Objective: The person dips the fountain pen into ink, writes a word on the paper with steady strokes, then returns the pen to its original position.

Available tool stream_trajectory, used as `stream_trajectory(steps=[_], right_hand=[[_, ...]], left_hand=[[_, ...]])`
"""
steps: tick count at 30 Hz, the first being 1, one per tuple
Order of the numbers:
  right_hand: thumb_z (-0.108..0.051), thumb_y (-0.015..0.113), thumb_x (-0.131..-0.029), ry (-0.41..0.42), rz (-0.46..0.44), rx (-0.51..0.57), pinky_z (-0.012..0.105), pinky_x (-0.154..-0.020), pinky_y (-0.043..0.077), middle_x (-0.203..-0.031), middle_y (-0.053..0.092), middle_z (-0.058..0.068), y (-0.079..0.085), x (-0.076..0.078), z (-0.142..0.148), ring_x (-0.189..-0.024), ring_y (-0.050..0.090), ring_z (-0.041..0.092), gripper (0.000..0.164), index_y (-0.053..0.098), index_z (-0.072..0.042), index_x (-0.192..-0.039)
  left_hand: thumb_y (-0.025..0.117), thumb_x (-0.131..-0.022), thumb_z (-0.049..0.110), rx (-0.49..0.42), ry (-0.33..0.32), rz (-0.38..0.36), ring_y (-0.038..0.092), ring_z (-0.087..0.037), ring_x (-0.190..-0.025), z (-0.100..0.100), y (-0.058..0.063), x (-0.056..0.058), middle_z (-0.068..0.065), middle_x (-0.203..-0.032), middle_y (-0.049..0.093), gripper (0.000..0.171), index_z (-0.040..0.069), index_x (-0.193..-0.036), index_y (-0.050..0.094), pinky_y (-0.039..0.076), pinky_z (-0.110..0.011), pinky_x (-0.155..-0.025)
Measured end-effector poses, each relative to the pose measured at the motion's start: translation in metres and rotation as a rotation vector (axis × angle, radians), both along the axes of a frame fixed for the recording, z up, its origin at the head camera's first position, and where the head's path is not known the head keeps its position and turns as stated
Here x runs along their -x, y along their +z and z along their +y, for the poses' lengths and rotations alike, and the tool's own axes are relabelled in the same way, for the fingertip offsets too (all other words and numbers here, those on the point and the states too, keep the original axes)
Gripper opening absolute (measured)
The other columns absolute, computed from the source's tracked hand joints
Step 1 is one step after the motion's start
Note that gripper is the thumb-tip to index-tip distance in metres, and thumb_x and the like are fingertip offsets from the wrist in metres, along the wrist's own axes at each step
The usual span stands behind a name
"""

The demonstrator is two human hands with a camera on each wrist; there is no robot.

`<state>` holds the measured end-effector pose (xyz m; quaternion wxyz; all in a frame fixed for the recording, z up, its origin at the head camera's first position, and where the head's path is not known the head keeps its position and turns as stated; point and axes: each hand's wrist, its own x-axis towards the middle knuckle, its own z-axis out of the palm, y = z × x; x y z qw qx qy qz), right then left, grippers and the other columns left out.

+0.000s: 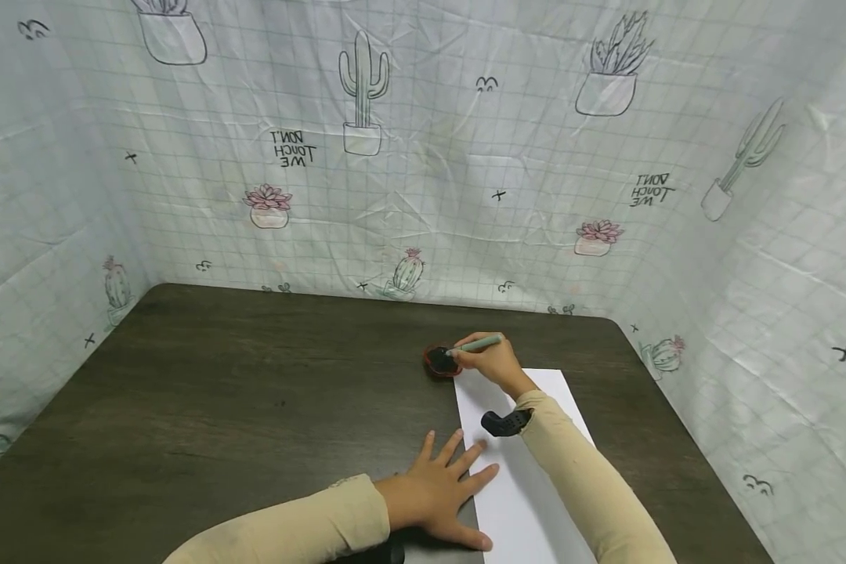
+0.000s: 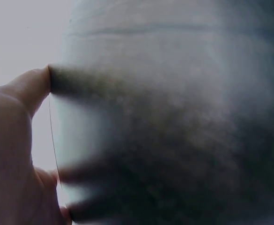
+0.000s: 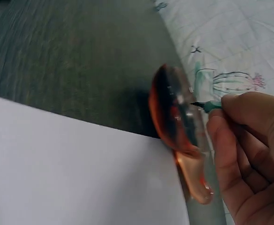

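My right hand pinches a slim pale-green brush between thumb and fingers. The brush's dark pointed tip is over a small reddish, see-through dish with black contents that look like ink. In the right wrist view the dish shows a short handle, and the brush has its tip at the dish's far rim; contact is unclear. A long white sheet of paper lies beside the dish. My left hand rests spread across the paper's left edge and the table. Blur hides most of the left wrist view.
The dark wooden table extends left of the paper. A white cloth printed with cacti hangs behind it and at both sides. A black wrist camera sits on the right wrist, above the paper.
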<state>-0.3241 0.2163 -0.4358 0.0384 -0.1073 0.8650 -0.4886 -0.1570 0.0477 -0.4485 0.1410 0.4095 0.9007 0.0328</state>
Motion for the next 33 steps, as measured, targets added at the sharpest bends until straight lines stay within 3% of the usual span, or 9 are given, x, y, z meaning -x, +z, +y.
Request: stream_trajectory(steps=[5, 9, 16, 19, 23, 28, 33], right_hand=[[-0.019, 0.071, -0.088, 0.001, -0.037, 0.124, 0.038, -0.083, 0.055, -0.103, 0.069, 0.018, 0.009, -0.005, 0.01, -0.094, 0.069, 0.03, 0.03, 0.067, 0.002, -0.108], [-0.021, 0.068, -0.091, 0.016, -0.025, 0.123, 0.035, -0.084, 0.054, -0.11, 0.064, 0.019, 0.017, -0.013, 0.021, -0.098, 0.068, 0.03, 0.031, 0.063, 0.003, -0.11], [-0.022, 0.067, -0.092, 0.004, -0.004, 0.132, 0.032, -0.079, 0.056, -0.098, 0.07, 0.018, 0.029, -0.033, 0.044, -0.086, 0.07, 0.022, 0.031, 0.063, 0.003, -0.11], [-0.022, 0.065, -0.093, 0.009, -0.011, 0.125, 0.033, -0.078, 0.056, -0.101, 0.069, 0.02, 0.032, -0.043, 0.057, -0.087, 0.07, 0.024, 0.034, 0.063, 0.004, -0.115], [-0.023, 0.066, -0.092, -0.017, -0.021, 0.09, 0.031, -0.079, 0.056, -0.105, 0.069, 0.019, 0.03, -0.054, 0.074, -0.092, 0.07, 0.026, 0.037, 0.062, 0.004, -0.116], [-0.02, 0.068, -0.091, -0.076, -0.037, 0.055, 0.028, -0.076, 0.056, -0.1, 0.07, 0.016, 0.022, -0.069, 0.095, -0.086, 0.071, 0.017, 0.033, 0.064, 0.005, -0.112], [-0.014, 0.066, -0.091, -0.073, -0.04, 0.051, 0.028, -0.074, 0.056, -0.098, 0.07, 0.02, 0.012, -0.081, 0.107, -0.083, 0.071, 0.014, 0.03, 0.063, 0.009, -0.111]], left_hand=[[0.043, -0.08, 0.081, -0.009, -0.004, -0.02, 0.0, -0.031, -0.148, -0.001, 0.001, 0.0, 0.004, -0.162, 0.002, 0.09, 0.039, -0.153, 0.012, 0.009, -0.062, -0.112], [0.042, -0.079, 0.082, -0.018, 0.001, -0.013, 0.001, -0.031, -0.148, -0.001, -0.001, 0.0, 0.005, -0.162, 0.002, 0.089, 0.04, -0.153, 0.013, 0.01, -0.062, -0.112], [0.041, -0.079, 0.082, -0.025, 0.0, -0.039, -0.002, -0.032, -0.148, 0.0, -0.002, 0.0, 0.005, -0.162, -0.001, 0.09, 0.04, -0.153, 0.011, 0.007, -0.063, -0.112], [0.042, -0.079, 0.082, -0.022, 0.002, -0.048, -0.002, -0.031, -0.148, 0.0, -0.002, 0.0, 0.006, -0.162, -0.001, 0.09, 0.041, -0.153, 0.011, 0.007, -0.063, -0.112], [0.042, -0.079, 0.081, -0.019, 0.003, -0.048, -0.001, -0.031, -0.148, 0.0, 0.001, 0.0, 0.005, -0.162, 0.0, 0.09, 0.04, -0.153, 0.012, 0.008, -0.063, -0.112], [0.042, -0.079, 0.081, -0.023, 0.0, -0.044, 0.001, -0.033, -0.148, 0.0, 0.003, -0.002, 0.004, -0.162, 0.001, 0.09, 0.039, -0.153, 0.013, 0.009, -0.064, -0.111], [0.043, -0.079, 0.081, -0.026, -0.002, -0.038, 0.001, -0.034, -0.147, 0.001, 0.002, -0.002, 0.004, -0.162, 0.002, 0.09, 0.039, -0.153, 0.014, 0.009, -0.065, -0.111]])
